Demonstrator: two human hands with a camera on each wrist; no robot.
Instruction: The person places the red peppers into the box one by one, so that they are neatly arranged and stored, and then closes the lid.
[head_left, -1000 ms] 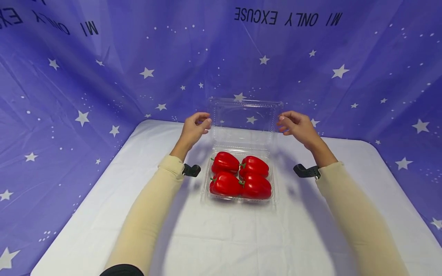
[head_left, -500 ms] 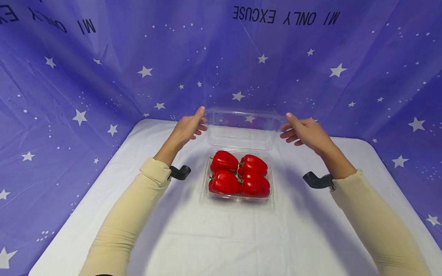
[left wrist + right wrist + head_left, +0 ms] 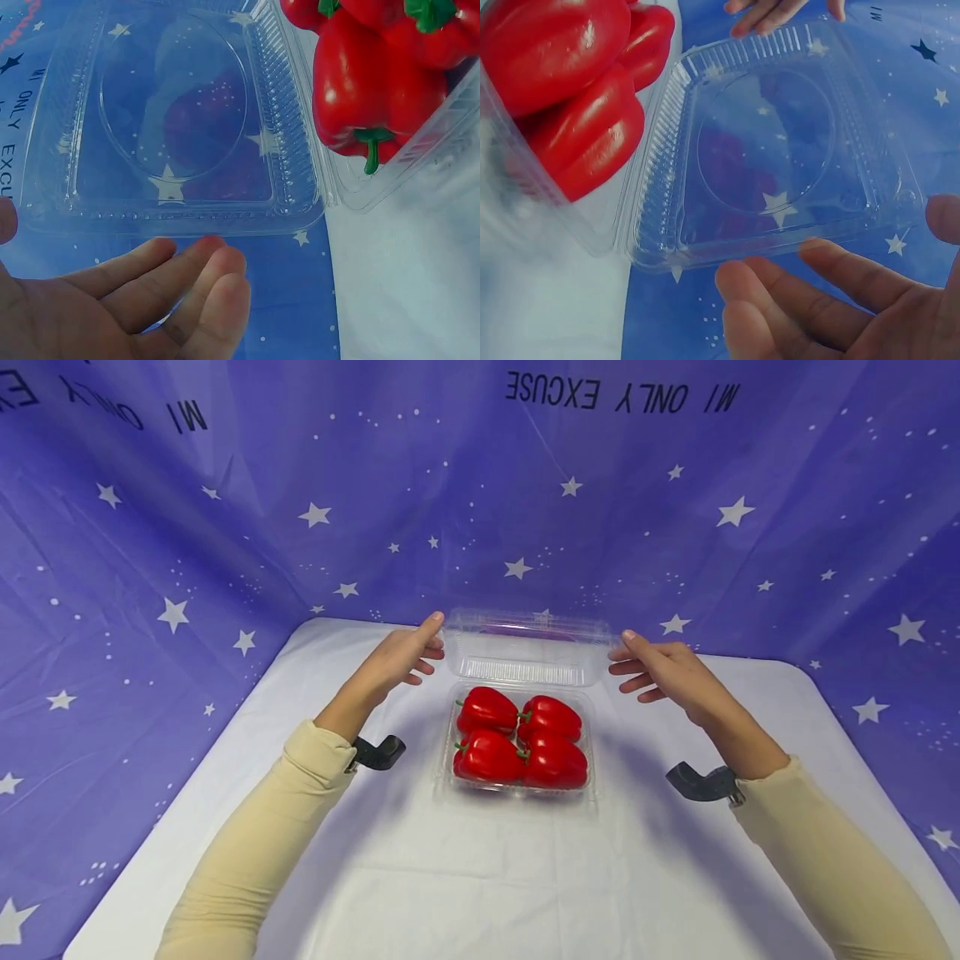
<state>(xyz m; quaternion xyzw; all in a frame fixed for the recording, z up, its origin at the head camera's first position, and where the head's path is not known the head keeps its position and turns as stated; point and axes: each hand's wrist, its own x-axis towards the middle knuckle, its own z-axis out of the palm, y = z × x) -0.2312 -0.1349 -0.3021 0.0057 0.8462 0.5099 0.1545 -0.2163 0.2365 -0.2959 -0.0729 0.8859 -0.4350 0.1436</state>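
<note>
Several red bell peppers [image 3: 555,762] with green stems fill the base of a clear plastic clamshell box [image 3: 592,768]. Its hinged lid [image 3: 528,652] leans back, raised, on the far side. At the lid's left edge my left hand [image 3: 393,664] has its fingers extended and thumb up; in the left wrist view its fingertips [image 3: 206,244] lie close to the rim. My right hand [image 3: 671,677] mirrors it at the right edge, fingers spread, with fingertips [image 3: 817,247] near the rim in the right wrist view. Whether either hand touches the lid I cannot tell.
The box stands on a table with a white cloth [image 3: 480,877]. Behind and at the sides hangs a purple star-patterned backdrop [image 3: 420,468], close beyond the lid. Dark straps with a bent black piece [image 3: 382,753] sit at the wrists.
The lid has tilted further back and lower. Both hands have moved apart and down, and their curled fingers have straightened at its edges. The peppers and the box base have stayed put.
</note>
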